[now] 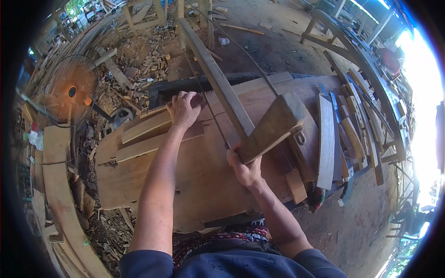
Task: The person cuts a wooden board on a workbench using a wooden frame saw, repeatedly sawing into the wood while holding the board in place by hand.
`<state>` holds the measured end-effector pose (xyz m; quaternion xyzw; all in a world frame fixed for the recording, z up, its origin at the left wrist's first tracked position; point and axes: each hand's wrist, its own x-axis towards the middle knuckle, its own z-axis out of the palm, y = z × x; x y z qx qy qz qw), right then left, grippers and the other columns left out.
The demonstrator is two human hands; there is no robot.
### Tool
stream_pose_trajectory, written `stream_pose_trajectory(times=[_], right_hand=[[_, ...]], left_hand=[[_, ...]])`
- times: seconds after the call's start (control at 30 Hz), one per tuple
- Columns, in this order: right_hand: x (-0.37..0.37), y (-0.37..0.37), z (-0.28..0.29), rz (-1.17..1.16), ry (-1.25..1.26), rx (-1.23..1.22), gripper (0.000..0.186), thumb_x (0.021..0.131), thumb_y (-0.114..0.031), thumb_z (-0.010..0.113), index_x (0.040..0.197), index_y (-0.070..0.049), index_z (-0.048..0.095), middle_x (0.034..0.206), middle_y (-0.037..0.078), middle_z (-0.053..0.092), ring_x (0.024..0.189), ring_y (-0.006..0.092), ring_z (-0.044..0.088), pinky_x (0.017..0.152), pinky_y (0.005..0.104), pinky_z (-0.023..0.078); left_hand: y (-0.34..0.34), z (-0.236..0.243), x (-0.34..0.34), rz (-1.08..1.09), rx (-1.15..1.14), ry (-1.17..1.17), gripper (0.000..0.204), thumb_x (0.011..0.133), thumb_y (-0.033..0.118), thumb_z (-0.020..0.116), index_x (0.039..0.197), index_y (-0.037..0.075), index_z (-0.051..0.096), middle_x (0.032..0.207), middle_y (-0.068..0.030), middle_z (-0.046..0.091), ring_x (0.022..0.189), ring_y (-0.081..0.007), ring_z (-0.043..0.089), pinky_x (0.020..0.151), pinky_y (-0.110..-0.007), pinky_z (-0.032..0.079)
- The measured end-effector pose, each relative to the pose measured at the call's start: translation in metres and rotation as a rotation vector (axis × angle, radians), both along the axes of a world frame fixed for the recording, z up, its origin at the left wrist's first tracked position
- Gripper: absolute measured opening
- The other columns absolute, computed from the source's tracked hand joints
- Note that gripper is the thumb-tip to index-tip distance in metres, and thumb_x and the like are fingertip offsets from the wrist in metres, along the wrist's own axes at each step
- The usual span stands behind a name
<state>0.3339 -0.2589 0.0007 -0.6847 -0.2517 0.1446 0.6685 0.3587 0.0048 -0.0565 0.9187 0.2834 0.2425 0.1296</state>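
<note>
A large frame saw with a wooden centre beam [218, 78] slants away from me over a broad wooden slab [218, 190]. My right hand [244, 169] is closed round the near end of the saw, beside its thick wooden end piece [276, 127]. The thin blade runs along the left of the beam and crosses a wooden board [245, 90] at the slab's far side. Left of the blade, my left hand [184, 110] presses on this board with bent fingers; its fingertips are partly hidden. Two narrow offcuts [146, 127] lie on the slab by my left wrist.
An orange-centred fan [72, 92] stands at the left, near a long plank [62, 185]. Wood scraps [143, 60] litter the ground beyond. On the right are a pale curved wooden piece [326, 143], several wooden tools [354, 139] and a wooden frame [361, 55].
</note>
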Motion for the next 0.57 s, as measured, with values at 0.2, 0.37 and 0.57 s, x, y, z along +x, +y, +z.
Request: stream_pose_trajectory(times=[0.2,0.37,0.57], right_hand=[[-0.02,-0.047,-0.016,0.043,-0.025,0.001,0.01,0.086,-0.009,0.06,0.078,-0.003,0.059,0.065,0.0,0.054,0.06,0.0107,0.052,0.056,0.0278,0.041],[-0.026,-0.052,-0.008,0.107,0.009,-0.019,0.008,0.092,-0.01,0.058,0.087,-0.004,0.06,0.065,-0.001,0.051,0.06,0.0111,0.051,0.055,0.0279,0.039],[-0.032,-0.06,-0.023,0.145,-0.32,-0.135,0.008,0.083,-0.009,0.06,0.088,-0.003,0.062,0.077,0.005,0.058,0.071,0.0143,0.055,0.063,0.0297,0.044]], left_hand=[[-0.002,0.005,-0.003,0.032,-0.014,0.055,0.039,0.075,0.04,0.074,0.107,0.023,0.063,0.108,0.0014,0.058,0.107,-0.0239,0.051,0.093,-0.045,0.033],[0.001,0.002,0.001,0.03,-0.029,0.042,0.039,0.075,0.04,0.074,0.107,0.022,0.063,0.109,0.0012,0.058,0.108,-0.0237,0.05,0.093,-0.045,0.033],[0.001,-0.002,0.003,0.041,-0.042,0.062,0.042,0.074,0.039,0.074,0.11,0.022,0.061,0.111,0.0014,0.058,0.109,-0.0238,0.05,0.094,-0.047,0.032]])
